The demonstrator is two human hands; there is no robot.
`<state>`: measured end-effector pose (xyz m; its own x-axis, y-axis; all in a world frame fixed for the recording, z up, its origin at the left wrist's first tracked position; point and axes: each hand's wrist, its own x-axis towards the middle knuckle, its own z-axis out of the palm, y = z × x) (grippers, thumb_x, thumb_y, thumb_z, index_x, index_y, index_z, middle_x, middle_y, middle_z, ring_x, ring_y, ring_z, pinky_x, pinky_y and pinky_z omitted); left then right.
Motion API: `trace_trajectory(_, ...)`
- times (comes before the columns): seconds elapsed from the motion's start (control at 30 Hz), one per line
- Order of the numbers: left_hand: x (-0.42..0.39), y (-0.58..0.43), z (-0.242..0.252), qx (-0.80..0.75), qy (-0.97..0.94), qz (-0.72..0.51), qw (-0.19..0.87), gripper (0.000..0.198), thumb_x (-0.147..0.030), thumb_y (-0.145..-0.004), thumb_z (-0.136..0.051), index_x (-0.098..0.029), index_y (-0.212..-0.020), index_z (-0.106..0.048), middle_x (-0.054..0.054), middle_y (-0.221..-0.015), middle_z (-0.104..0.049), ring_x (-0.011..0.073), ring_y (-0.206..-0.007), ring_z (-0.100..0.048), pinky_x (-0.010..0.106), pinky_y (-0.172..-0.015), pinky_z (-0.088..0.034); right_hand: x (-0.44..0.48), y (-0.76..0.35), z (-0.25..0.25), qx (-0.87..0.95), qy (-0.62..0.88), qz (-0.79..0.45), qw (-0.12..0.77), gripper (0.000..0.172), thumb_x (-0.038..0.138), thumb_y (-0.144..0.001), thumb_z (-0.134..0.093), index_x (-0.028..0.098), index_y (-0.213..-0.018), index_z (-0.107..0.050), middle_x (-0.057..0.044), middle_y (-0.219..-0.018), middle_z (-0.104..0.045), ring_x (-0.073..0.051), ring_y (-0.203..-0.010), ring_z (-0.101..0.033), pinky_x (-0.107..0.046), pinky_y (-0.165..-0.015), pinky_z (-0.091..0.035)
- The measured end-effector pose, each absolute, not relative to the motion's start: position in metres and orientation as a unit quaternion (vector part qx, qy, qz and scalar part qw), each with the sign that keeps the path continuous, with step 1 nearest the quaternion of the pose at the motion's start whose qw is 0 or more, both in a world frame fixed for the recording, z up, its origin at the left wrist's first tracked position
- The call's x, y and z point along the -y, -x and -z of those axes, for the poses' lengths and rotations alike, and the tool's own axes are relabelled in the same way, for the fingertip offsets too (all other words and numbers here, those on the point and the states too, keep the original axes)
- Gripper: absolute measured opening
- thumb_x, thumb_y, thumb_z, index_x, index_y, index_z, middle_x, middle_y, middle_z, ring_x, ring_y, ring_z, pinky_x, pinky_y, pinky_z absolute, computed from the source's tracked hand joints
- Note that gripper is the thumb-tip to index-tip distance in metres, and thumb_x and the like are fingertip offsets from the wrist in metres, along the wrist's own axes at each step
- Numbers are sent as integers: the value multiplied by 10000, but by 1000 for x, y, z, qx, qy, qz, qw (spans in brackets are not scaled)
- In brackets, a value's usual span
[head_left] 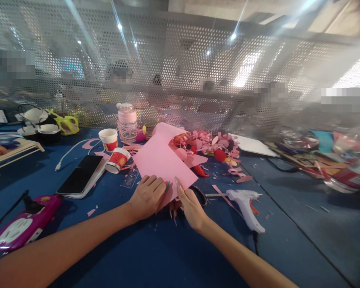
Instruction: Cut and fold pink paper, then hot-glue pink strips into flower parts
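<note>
A pink sheet of paper [165, 160] lies tilted in front of me, its far end curled over. My left hand [150, 196] is closed on its near edge, and a small teal tip shows by the fingers; what that belongs to I cannot make out. My right hand [190, 204] pinches the near right part, thumb on top and fingers underneath. Just right of that hand is a dark rounded loop [200, 196], partly hidden. Beyond the sheet lies a heap of cut pink paper pieces [210, 142] with some red ones.
A white glue gun [244, 204] lies to the right. On the left are a phone [80, 174], two paper cups [108, 139], a magenta power strip [27, 224] and a pink-lidded bottle [127, 122]. A perforated metal screen [180, 76] stands behind. Another person's hand shows at far left.
</note>
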<state>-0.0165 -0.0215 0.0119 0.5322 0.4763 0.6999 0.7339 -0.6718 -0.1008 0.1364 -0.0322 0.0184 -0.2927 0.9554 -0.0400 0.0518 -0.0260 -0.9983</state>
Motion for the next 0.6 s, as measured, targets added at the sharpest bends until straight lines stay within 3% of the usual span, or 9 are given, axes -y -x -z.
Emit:
trace_trajectory(0.2,6,28,-5,453,747,486,36,185,-136,-871,-333,-185,-711,-414,15,-674,-444,151,-654,-426,284,-612,-379,28,-142,-22,513,418,-606,441,518,671,-683,-481,161,-591,-510,19,-477,-505,-88,-366,-463,-228,-358,-404)
trace_trajectory(0.33,2,31,-4,460,715,527,-3,49,-185,-869,-395,-181,-857,-442,28,-796,-466,147,-725,-456,283,-660,-407,24,-144,-21,514,429,-598,441,515,671,-699,-461,166,-607,-503,23,-477,-499,-91,-370,-474,-224,-351,-399)
trace_trajectory(0.6,23,14,-14,447,826,342,27,214,-278,-892,-328,-174,-762,-463,41,-720,-509,181,-699,-447,328,-656,-385,30,-137,-18,592,442,-532,413,531,673,-741,-377,177,-574,-463,38,-442,-446,-75,-375,-424,-210,-374,-342)
